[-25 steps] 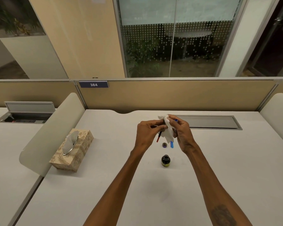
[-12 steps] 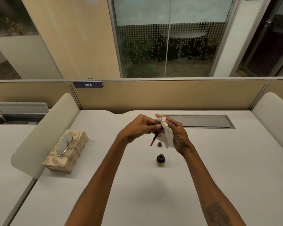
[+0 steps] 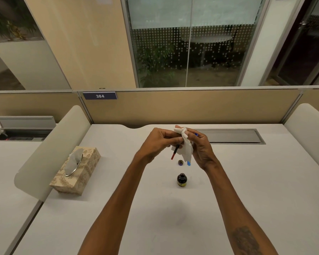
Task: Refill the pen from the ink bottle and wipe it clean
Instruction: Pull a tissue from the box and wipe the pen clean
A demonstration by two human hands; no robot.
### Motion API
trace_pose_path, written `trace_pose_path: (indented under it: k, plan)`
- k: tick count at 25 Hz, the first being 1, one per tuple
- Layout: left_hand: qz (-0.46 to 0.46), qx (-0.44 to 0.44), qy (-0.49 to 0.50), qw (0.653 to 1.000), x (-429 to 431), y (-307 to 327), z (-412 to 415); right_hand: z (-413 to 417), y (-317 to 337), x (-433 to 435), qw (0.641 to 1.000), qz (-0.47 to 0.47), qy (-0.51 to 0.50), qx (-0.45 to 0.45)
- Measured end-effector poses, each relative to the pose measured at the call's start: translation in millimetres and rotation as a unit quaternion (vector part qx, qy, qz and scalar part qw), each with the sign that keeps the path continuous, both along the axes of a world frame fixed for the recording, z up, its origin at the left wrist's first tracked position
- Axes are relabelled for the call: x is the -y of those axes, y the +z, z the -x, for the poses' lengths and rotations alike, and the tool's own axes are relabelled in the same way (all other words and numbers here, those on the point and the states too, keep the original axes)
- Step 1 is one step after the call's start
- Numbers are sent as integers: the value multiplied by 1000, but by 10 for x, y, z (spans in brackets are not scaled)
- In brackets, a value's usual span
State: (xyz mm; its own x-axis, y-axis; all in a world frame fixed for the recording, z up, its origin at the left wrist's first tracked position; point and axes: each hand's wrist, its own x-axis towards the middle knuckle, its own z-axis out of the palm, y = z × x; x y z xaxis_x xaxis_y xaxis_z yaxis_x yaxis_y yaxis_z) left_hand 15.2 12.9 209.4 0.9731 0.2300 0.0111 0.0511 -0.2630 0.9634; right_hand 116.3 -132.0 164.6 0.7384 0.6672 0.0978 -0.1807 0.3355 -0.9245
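My left hand (image 3: 157, 142) pinches a thin pen part (image 3: 175, 152), dark with a red lower end, which hangs down and to the left. A crumpled white tissue (image 3: 185, 148) is wrapped around its upper end, held by my right hand (image 3: 201, 148). A blue piece (image 3: 196, 134) sticks out above my right fingers, and another blue tip (image 3: 188, 163) shows below the tissue. The open dark ink bottle (image 3: 182, 180) stands on the white desk (image 3: 247, 190) below my hands. Its small cap (image 3: 180, 162) lies just behind it.
A patterned tissue box (image 3: 75, 172) sits on the desk's left side beside a curved white divider (image 3: 50, 150). A grey cable tray lid (image 3: 232, 136) lies at the back. A tan partition (image 3: 191, 105) closes the far edge.
My hands have stayed together over the bottle, working the tissue on the pen part. My left wrist turned and the view shifted slightly.
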Motion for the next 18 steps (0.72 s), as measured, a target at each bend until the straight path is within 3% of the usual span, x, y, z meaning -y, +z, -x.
trace_pose_path:
  k: [6, 10, 12, 18]
  plan:
    - [-87, 72, 132, 985, 183, -113, -56, -40, -32, -16, 996, 65, -59, -13]
    - [-160, 68, 209, 962, 287, -232, -110, -81, -103, -38, 991, 101, -87, 9]
    - [-138, 55, 199, 969, 286, -267, -124, -98, -116, -17, 990, 113, -88, 14]
    - [-85, -9, 46, 995, 225, -249, -71, -175, -166, 87, 989, 120, -87, 24]
